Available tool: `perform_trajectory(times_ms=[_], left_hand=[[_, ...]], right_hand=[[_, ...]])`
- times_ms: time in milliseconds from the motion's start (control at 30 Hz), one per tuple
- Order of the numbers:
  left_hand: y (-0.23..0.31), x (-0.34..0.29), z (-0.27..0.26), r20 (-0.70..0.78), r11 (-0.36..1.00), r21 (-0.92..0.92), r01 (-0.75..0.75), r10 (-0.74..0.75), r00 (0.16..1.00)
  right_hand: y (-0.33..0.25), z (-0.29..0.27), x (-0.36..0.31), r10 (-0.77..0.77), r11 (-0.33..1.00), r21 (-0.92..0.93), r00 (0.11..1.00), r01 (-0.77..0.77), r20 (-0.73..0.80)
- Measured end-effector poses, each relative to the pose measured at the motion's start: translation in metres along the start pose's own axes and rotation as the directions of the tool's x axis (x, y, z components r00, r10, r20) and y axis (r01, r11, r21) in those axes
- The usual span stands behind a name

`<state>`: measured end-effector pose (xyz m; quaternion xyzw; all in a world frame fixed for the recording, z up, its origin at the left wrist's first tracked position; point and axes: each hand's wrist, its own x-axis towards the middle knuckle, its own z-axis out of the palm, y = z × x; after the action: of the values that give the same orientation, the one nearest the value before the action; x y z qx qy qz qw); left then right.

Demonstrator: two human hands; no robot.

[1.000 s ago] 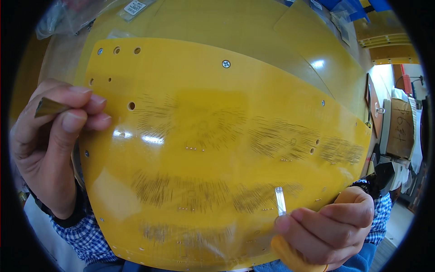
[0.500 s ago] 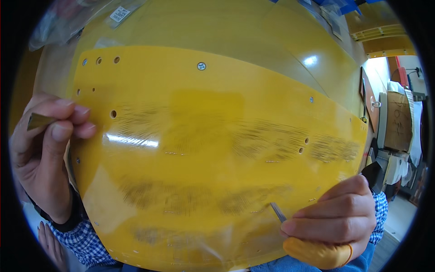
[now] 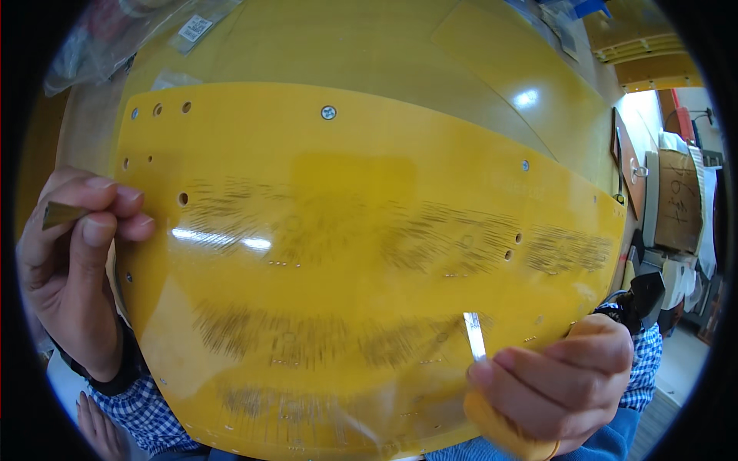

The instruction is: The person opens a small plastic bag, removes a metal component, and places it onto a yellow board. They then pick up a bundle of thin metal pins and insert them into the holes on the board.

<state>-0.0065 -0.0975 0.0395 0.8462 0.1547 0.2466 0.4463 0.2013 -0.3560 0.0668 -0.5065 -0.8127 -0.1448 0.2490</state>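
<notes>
In front of me lies a large yellow plate [image 3: 307, 284] with round holes, screws and several dark patches of fine lines. My left hand [image 3: 81, 238] is at the plate's left edge, closed. Between its thumb and forefinger it pinches a small brass-coloured piece [image 3: 61, 215] that flares toward its outer end. Over the lower right of the plate my right hand [image 3: 565, 376] is closed on a short, narrow silver strip [image 3: 475, 336], which points up and catches the light. A yellow finger cot [image 3: 503, 430] covers one digit of that hand.
Behind the plate is a wider yellow sheet [image 3: 369, 54]. Clear plastic bags [image 3: 115, 38] lie at the far left. To the right stand a cardboard box [image 3: 678, 201] and a black object [image 3: 644, 296] near my wrist. Another person's fingers [image 3: 96, 422] show at the lower left.
My right hand has shifted slightly left and turned, so the silver strip stands more upright and shines. My left hand has dropped a little, its piece still pinched.
</notes>
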Motion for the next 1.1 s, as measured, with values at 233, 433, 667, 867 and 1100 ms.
perform_trajectory(times_ms=[233, 433, 667, 867, 1100], left_hand=[[0.001, -0.002, 0.002, -0.031, 0.999, -0.019, 0.026, -0.027, 0.999], [-0.003, -0.001, -0.001, 0.013, 1.0, 0.008, -0.025, 0.025, 1.0], [-0.001, 0.0, -0.001, -0.002, 1.0, 0.01, -0.02, 0.02, 1.0], [0.0, 0.001, 0.001, 0.011, 1.0, 0.012, -0.023, 0.022, 1.0], [0.002, 0.004, -0.003, 0.006, 0.999, -0.021, -0.032, 0.032, 0.999]], right_hand=[[-0.009, -0.002, 0.002, 0.24, 0.938, 0.255, 0.971, -0.235, 0.009], [-0.012, -0.003, 0.001, 0.313, 0.889, 0.345, 0.95, -0.3, 0.02], [-0.006, 0.001, -0.002, 0.002, 0.996, 0.088, 0.999, 0.001, -0.034], [-0.01, -0.003, -0.002, 0.092, 0.994, 0.065, 0.996, -0.091, -0.007], [-0.014, -0.012, 0.006, 0.028, 0.999, -0.031, 0.994, -0.025, 0.105]])
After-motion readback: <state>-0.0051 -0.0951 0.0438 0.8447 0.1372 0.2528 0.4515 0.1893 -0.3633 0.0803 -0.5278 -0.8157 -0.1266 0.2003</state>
